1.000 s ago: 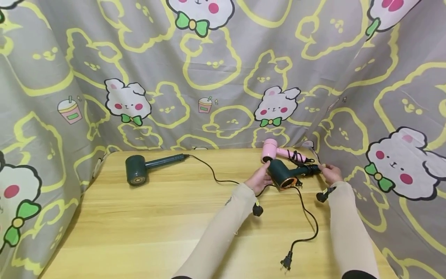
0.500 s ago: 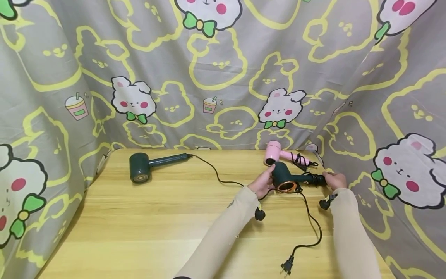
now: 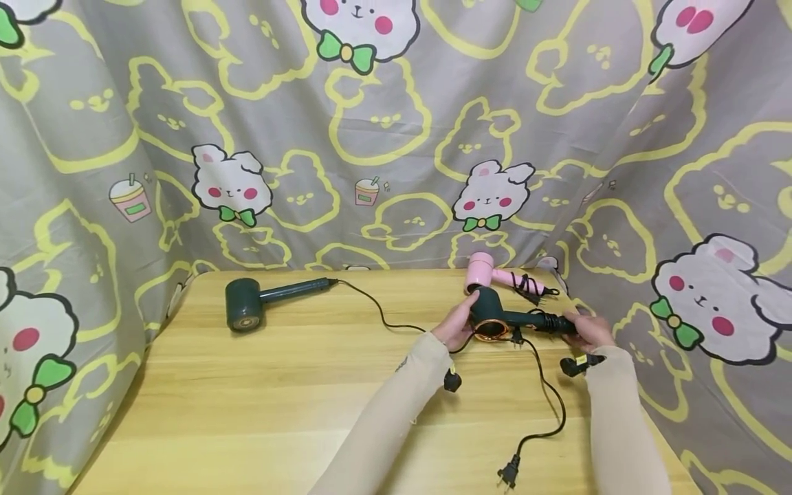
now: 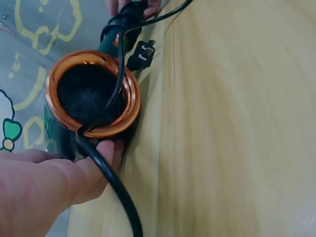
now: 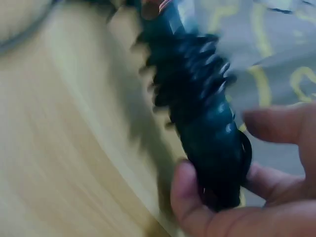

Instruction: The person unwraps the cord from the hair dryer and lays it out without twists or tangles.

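A dark green hair dryer [image 3: 487,304] with a copper ring round its open end lies between my hands at the right of the table. My left hand [image 3: 454,328] holds its barrel, fingers beneath it in the left wrist view. At the handle's far end, my right hand [image 3: 592,332] grips the tip with curled fingers. Black cord is wound round the handle [image 5: 207,118], blurred in the right wrist view. Another black cord [image 4: 120,74] crosses the copper ring [image 4: 53,91]. Beside the handle hangs or lies a two-pin plug [image 4: 141,55]; I cannot tell which.
Just behind stands a pink hair dryer [image 3: 479,273], cord wrapped on its handle. A second dark green dryer [image 3: 243,304] lies at the left; its cord [image 3: 377,306] runs to my left hand. A plug [image 3: 509,472] lies near the front. Patterned curtains [image 3: 383,137] enclose the wooden table [image 3: 278,412].
The held dryer has turned so its handle end comes nearer the front, and my right hand has moved toward me with it. My left hand stays on the barrel.
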